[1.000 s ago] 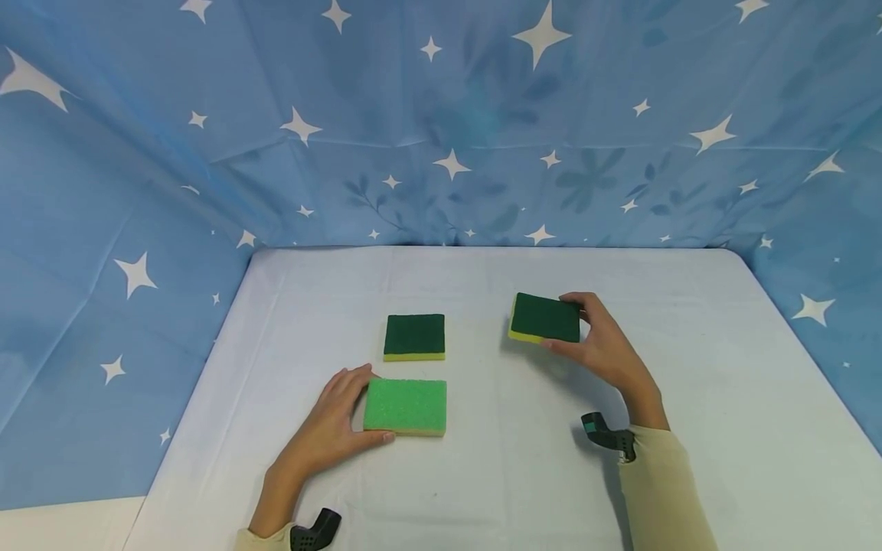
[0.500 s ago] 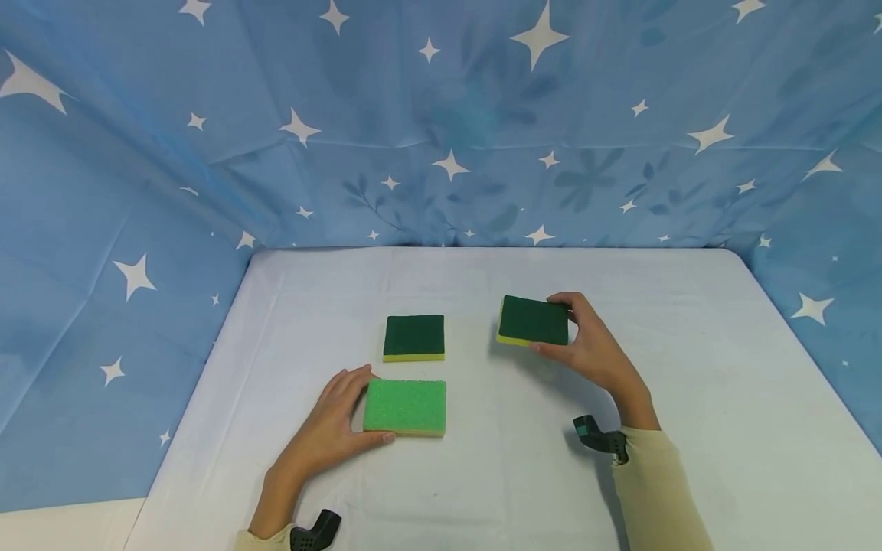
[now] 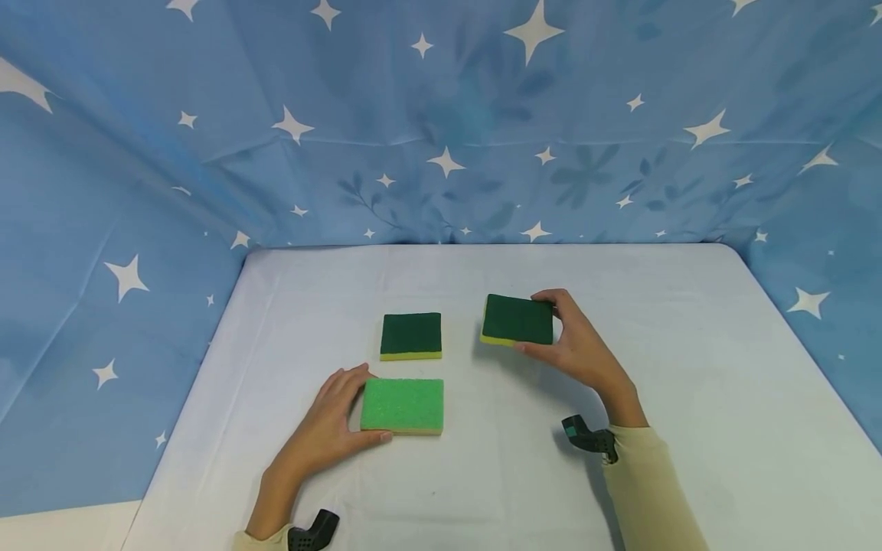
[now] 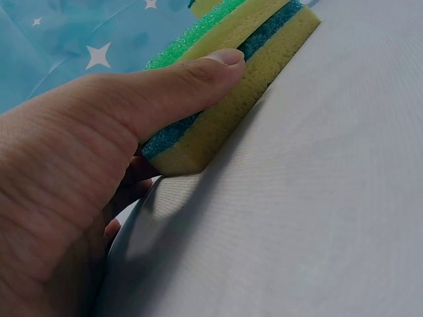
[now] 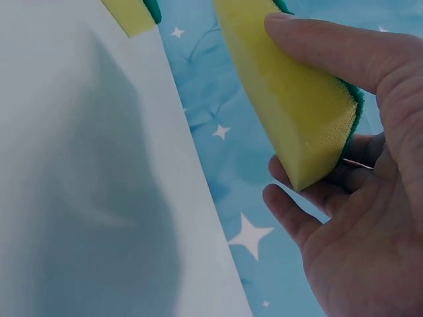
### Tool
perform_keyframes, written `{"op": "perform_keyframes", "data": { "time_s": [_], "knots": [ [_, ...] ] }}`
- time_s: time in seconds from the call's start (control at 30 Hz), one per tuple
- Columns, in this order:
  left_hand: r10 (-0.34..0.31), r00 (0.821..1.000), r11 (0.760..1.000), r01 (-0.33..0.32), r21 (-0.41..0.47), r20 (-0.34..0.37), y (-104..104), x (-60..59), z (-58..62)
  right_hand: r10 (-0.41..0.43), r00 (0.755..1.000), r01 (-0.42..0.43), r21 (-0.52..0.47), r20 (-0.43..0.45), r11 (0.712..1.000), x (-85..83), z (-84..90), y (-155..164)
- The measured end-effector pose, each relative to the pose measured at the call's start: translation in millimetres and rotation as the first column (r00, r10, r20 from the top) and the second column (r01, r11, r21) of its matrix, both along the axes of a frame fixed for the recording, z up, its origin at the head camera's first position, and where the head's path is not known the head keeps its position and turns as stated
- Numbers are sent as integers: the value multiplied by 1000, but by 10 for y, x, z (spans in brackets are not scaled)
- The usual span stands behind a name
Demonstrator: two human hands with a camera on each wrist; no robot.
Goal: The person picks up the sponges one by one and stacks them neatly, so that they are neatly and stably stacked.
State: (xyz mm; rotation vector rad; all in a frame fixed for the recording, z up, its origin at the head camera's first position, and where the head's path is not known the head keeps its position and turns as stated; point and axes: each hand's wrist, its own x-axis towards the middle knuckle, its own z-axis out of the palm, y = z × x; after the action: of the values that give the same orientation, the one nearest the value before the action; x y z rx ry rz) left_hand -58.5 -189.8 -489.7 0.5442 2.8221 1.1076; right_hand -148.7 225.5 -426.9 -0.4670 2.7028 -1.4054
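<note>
My left hand point(image 3: 324, 428) holds a light green sponge point(image 3: 403, 405) by its left end, thumb on the near side and fingers at the far corner. In the left wrist view a second sponge point(image 4: 234, 109), blue-green over yellow, lies directly beneath it on the table, and the thumb spans both. My right hand point(image 3: 582, 348) grips a dark green and yellow scouring sponge point(image 3: 517, 320) by its right end, yellow side down. A shadow below shows it is raised off the table. Another dark green and yellow sponge point(image 3: 410, 334) lies just behind the light green one.
A white cloth covers the table point(image 3: 689, 367). Blue star-patterned curtain point(image 3: 482, 115) hangs along the back and both sides. Each wrist carries a small black device point(image 3: 589, 438) near the sleeve.
My right hand has moved left with its scouring sponge, toward the sponge lying on the table. The left hand and its sponges stay in place; the head view has shifted slightly.
</note>
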Motion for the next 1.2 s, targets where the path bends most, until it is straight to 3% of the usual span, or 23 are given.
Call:
{"op": "perform_keyframes", "data": {
  "time_s": [0.57,1.2],
  "knots": [
    [-2,1000,1000,2,3,-14,0,3,-8,36,999,-36,5,-24,999,50,39,-193],
    [11,999,1000,-11,3,39,9,5,23,93,993,-92,10,-75,996,115,26,-416]
  ]
}}
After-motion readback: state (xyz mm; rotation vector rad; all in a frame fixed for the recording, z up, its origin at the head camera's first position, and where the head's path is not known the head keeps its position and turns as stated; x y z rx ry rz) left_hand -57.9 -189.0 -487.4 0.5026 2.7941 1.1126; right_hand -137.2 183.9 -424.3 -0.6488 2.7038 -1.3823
